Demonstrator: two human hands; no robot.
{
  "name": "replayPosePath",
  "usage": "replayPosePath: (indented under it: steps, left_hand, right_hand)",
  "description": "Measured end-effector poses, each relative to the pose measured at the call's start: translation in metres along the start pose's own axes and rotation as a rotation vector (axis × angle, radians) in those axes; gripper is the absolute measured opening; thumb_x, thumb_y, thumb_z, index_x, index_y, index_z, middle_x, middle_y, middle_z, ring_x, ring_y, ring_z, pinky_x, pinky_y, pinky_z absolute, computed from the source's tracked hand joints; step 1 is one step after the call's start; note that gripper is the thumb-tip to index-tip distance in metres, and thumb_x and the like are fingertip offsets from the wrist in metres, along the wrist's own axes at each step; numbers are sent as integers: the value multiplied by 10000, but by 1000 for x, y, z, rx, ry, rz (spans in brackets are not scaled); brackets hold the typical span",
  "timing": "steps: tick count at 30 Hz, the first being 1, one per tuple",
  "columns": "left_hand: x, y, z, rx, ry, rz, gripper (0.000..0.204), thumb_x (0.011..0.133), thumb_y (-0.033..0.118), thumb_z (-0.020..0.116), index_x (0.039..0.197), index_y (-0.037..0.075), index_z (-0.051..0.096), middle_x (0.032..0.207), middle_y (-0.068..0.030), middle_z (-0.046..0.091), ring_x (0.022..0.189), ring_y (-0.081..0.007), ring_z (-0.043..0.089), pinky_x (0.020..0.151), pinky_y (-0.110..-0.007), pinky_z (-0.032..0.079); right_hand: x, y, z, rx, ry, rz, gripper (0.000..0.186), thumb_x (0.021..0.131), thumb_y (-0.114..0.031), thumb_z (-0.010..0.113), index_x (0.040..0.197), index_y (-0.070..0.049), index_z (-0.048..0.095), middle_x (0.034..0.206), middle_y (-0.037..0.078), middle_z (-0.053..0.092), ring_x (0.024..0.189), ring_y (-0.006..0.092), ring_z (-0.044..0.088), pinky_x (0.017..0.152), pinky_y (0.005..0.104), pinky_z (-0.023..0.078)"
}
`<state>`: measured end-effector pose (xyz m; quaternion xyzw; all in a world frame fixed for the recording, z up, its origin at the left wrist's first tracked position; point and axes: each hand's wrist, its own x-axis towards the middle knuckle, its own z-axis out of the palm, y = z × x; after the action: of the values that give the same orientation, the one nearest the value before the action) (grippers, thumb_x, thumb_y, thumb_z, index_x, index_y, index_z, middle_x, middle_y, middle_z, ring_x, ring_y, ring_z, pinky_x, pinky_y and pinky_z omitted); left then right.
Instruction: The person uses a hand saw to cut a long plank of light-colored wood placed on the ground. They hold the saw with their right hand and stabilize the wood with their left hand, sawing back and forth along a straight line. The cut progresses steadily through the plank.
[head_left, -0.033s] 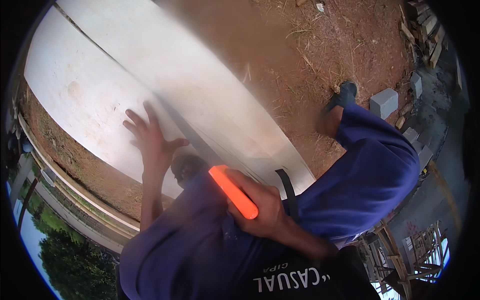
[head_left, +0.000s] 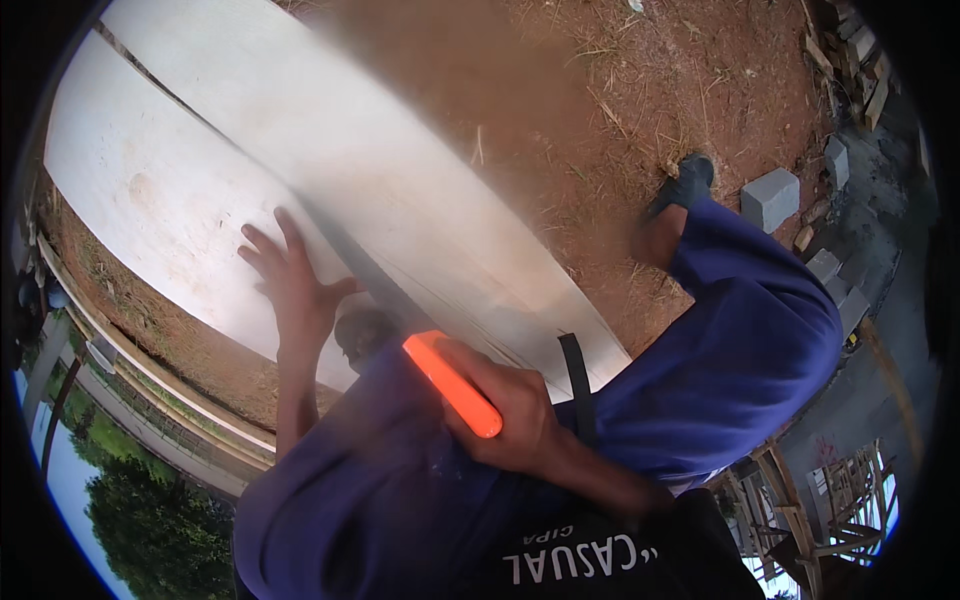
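Pale smudged board (head_left: 340, 160), dark slit (head_left: 165, 86), left hand (head_left: 298, 288) splayed on it, right hand (head_left: 518, 412) gripping orange handle (head_left: 450, 384)

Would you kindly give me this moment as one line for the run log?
Left hand: spread on white board | Right hand: closed around orange handle | Ground: reddish soil, grey block near shoe

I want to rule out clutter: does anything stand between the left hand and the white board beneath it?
Nothing visible does: the left hand, spread open, appears to rest directly on the white board. The orange handle is in the right hand.
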<state>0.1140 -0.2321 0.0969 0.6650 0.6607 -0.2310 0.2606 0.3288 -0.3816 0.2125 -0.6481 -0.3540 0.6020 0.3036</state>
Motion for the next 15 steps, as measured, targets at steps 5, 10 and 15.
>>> replayPosePath:
  steps: [5,10,15]
  left_hand:
    - [18,-24,31,80,65,127,1190,847,360,807,1653,125,-35,1651,-362,-118,1503,-611,-98,1163,-741,196]
    - [34,-50,35,211,82,399,1260,811,312,864,1636,43,-51,1631,-403,-117,1515,-571,-132,1231,-643,68]
    - [29,-64,31,239,56,408,1257,811,358,841,1631,25,-51,1647,-374,-86,1521,-565,-109,1235,-641,52]
  right_hand:
    - [-3,44,-36,208,-114,42,708,831,-121,755,1474,-29,474,1262,208,633,1152,387,625,971,463,520]
    - [-41,54,-51,281,-187,-7,666,882,-64,677,1505,-30,445,1536,207,437,1442,386,408,1168,503,371]
    - [-77,52,-89,397,-296,164,722,900,-77,669,1555,-36,368,1618,199,341,1514,363,327,1235,499,305]
